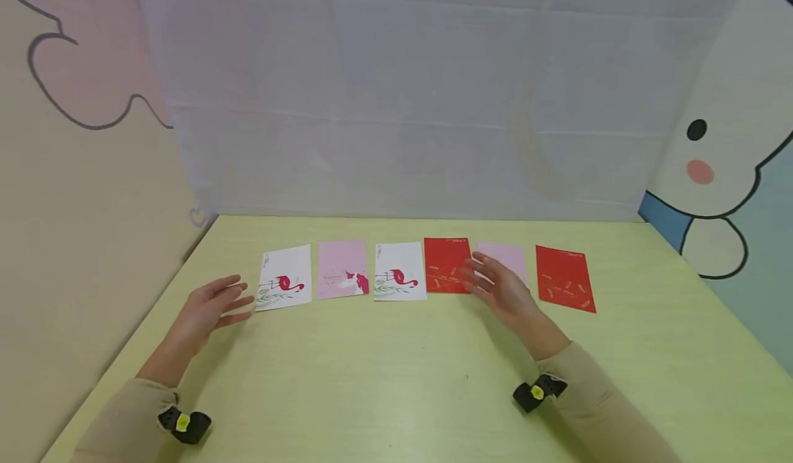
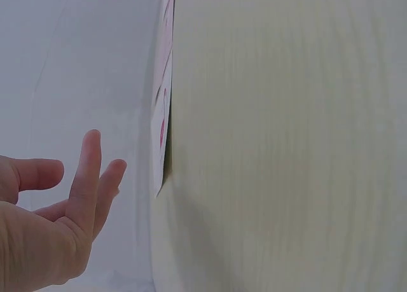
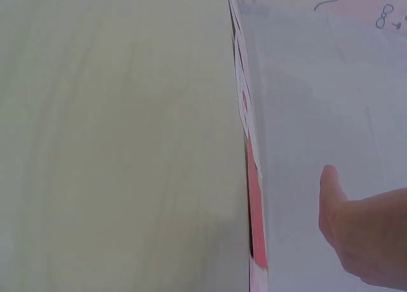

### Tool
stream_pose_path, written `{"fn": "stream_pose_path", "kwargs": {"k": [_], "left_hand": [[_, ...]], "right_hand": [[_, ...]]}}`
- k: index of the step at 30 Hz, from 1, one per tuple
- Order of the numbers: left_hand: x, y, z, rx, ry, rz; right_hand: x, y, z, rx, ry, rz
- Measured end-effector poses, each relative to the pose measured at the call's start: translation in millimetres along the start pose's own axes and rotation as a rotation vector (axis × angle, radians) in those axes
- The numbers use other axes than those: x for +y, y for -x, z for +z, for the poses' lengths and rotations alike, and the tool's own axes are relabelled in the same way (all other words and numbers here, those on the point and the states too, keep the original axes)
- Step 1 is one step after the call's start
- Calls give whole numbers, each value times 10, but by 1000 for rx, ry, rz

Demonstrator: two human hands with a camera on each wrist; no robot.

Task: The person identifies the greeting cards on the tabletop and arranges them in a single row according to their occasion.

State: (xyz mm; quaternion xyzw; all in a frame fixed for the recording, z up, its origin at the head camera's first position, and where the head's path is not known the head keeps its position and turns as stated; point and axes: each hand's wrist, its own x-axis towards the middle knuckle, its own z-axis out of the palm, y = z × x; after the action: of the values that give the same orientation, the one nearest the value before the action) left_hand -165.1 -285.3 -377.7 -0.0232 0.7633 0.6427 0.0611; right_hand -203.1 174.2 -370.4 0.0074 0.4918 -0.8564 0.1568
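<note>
Several cards form a row across the table. From the left come a white flamingo card (image 1: 284, 276), a pink unicorn card (image 1: 343, 269), a second white flamingo card (image 1: 399, 272), a red card (image 1: 446, 265), a pink card (image 1: 504, 259) partly behind the right hand, and another red card (image 1: 565, 278). My left hand (image 1: 209, 309) hovers just left of the first flamingo card, fingers loosely spread and holding nothing. Above the table, my right hand (image 1: 503, 291) overlaps the middle red card and pink card in the head view, its fingers relaxed around nothing. In the right wrist view, that hand (image 3: 362, 231) shows only partly.
The pale yellow-green table (image 1: 372, 380) stretches in front of the cards. A white sheet (image 1: 409, 105) hangs behind its far edge. Painted walls (image 1: 80, 208) flank both sides. Each sleeve carries a black wrist device (image 1: 184, 424).
</note>
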Motion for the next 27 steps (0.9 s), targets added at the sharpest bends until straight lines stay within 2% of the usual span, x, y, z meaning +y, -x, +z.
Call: {"fn": "stream_pose_path", "kwargs": {"k": [4,11,13,20,27], "left_hand": [[-5,31,-8,1,-26,8],[-1,36,-65,22,-86,-16],[-59,2,-109,22,-93,-16],[-455,-221,-358,31,-53,-38],[-556,-302,-422,43,-31,-67]], "right_hand": [[118,-118,212,3,24,19],[299,-282,520,-15,36,67],[347,-325,596,-21,42,86],[500,-477,836,-33,133,112],[656,-619,1027,-57,207,131]]}}
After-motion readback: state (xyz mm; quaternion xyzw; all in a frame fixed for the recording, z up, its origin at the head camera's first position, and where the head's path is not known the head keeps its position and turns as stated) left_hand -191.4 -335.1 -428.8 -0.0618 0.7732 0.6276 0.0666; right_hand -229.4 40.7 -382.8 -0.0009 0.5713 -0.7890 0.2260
